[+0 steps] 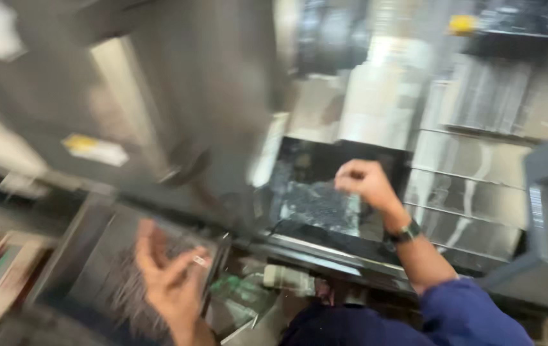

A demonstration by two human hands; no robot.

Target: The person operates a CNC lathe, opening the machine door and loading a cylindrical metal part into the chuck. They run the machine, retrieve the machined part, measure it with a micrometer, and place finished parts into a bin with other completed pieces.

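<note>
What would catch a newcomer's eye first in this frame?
The raised right hand, curled closed, stands out mid-frame over a dark glossy machine opening, with a dark wrist band and blue sleeve below it. At lower left the left hand is spread open above a grey metal tray. Heavy motion blur smears everything else.

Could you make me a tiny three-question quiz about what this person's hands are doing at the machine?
1. True or false: the right hand is closed into a fist.
2. What is worn on the right wrist? A) wristwatch B) glove C) bandage
3. Fill in: the left hand is spread open, with a ____ on one finger.

Key: 1 true. 2 A. 3 ring.
</note>
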